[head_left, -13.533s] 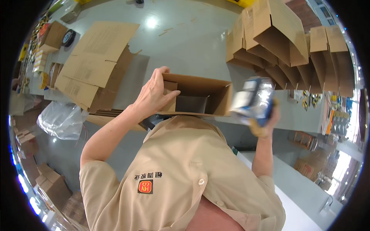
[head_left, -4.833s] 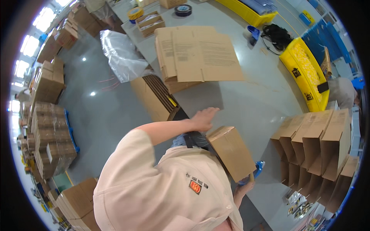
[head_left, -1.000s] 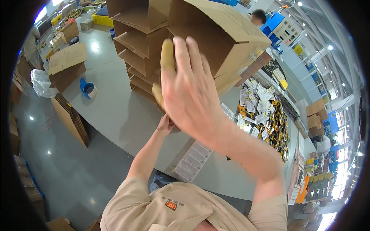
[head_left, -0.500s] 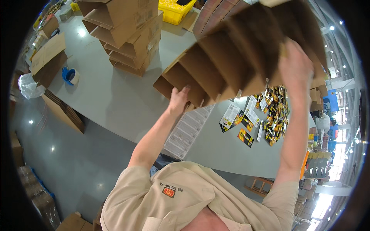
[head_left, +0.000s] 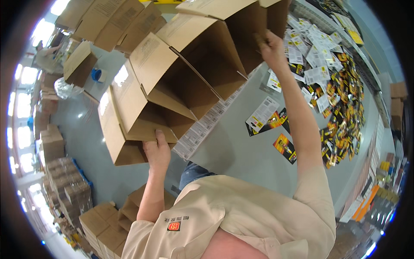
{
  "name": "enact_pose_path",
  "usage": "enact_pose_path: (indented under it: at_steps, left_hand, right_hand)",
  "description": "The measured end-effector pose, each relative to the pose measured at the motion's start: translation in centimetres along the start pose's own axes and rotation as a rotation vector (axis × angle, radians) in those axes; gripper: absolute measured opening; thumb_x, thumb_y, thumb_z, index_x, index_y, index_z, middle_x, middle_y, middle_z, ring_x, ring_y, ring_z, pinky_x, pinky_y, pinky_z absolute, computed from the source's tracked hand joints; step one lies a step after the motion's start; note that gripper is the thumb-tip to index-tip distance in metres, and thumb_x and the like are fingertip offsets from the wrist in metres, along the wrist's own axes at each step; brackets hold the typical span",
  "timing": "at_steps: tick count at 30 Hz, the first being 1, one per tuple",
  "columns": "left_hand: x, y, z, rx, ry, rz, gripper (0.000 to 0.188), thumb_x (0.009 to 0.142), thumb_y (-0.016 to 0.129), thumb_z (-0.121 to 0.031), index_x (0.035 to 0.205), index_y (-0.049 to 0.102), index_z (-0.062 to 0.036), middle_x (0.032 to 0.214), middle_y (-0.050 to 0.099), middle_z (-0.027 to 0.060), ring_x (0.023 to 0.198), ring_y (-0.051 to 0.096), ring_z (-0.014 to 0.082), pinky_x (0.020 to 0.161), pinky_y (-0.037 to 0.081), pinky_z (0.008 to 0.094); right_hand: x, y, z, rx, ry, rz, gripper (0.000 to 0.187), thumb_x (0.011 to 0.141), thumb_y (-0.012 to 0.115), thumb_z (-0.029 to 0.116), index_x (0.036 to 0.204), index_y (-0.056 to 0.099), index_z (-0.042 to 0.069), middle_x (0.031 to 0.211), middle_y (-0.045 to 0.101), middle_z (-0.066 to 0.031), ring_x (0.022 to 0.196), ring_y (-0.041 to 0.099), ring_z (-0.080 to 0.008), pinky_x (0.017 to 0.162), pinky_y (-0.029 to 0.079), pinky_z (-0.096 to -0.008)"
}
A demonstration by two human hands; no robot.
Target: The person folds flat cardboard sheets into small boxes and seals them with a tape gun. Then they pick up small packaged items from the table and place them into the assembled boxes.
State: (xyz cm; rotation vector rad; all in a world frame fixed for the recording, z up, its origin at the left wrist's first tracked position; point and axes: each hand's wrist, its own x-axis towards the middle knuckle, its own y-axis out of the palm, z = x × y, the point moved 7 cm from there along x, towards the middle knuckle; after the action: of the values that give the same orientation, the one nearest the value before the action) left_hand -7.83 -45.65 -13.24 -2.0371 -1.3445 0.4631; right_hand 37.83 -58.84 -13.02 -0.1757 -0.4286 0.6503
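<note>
A row of several brown cardboard boxes [head_left: 148, 62], open-mouthed and pushed into one another, slants across the view from lower left to upper right. My left hand [head_left: 157, 152] grips the rim at the near left end, thumb inside a box and the other fingers partly hidden. At the far right end my right hand [head_left: 274, 51] closes on a box edge, its fingers partly inside the dark opening. Under the row, a printed label sheet [head_left: 202, 129] lies on the grey table [head_left: 233, 153]. Carded packs in black and yellow [head_left: 284, 148] lie to the right of it.
A large heap of similar packs [head_left: 340, 116] covers the table's right side. More cardboard boxes [head_left: 101, 21] stand at the back left, near a blue-and-white tape roll [head_left: 98, 75]. Stacked cartons [head_left: 69, 181] stand on the floor at left, and flattened cardboard [head_left: 101, 226] lies near me.
The row of boxes has swung left and nearer to me, its near end now past the table's edge. Both hands have kept their grip. The view has turned, showing more of the pack heap.
</note>
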Motion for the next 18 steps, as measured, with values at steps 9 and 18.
enact_pose_path:
  at_steps: [9,18]
  left_hand:
    - [-1.5,7.1,5.3,0.083,-0.267,0.125,0.047,0.097,0.062,-0.027,0.129,0.058,0.0068,0.134,0.058,0.0269,0.125,0.055,0.0416,0.108,0.041,0.0444]
    - [-2.3,7.7,5.0,-0.123,-0.322,0.106,0.045,0.094,0.072,-0.022,0.125,0.060,0.0076,0.123,0.062,0.0175,0.112,0.061,0.0262,0.097,0.048,0.0375]
  right_hand:
    - [1.0,7.6,-9.4,-0.233,0.027,0.193,0.037,0.088,0.059,0.005,0.124,0.064,0.002,0.108,0.071,-0.0231,0.106,0.068,-0.0363,0.092,0.052,-0.0419]
    - [-2.7,-0.2,-4.7,-0.528,-0.159,-0.036,0.046,0.090,0.072,0.024,0.127,0.062,0.000,0.110,0.070,-0.0224,0.101,0.066,-0.0402,0.087,0.053,-0.0447]
